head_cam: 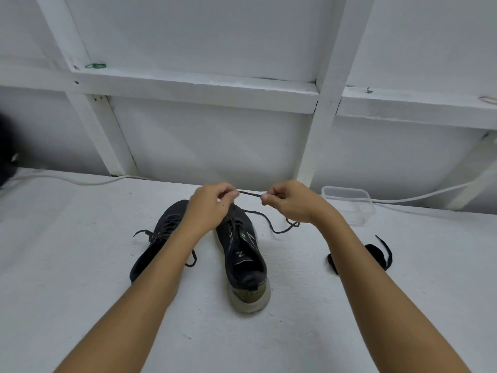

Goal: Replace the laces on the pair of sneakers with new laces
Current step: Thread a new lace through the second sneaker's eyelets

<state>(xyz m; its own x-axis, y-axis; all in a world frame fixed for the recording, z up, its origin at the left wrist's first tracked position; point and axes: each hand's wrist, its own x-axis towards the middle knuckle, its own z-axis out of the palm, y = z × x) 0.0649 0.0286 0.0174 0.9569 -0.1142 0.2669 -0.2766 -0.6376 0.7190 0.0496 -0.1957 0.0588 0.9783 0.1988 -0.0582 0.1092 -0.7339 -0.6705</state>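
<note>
Head view: both hands are raised above the toes of the pair of sneakers, a dark lace [250, 194] stretched taut between them. The left hand [211, 204] pinches one end of that stretch between thumb and fingertips; the right hand [290, 203] has its fingers curled round the other end. From under the right hand the lace droops in a loose curve onto the bench [80, 265] and runs back to the right sneaker [243, 254], which sits just below and between the hands, heel toward the person. Holding the span tight probably keeps the lace straight for pulling it out or feeding it through the eyelets.

The left sneaker [158, 238] lies under the left forearm, its lace loose. A dark bundle of laces [376, 254] waits on the bench beyond the right forearm, likely the spare set, within reach.
</note>
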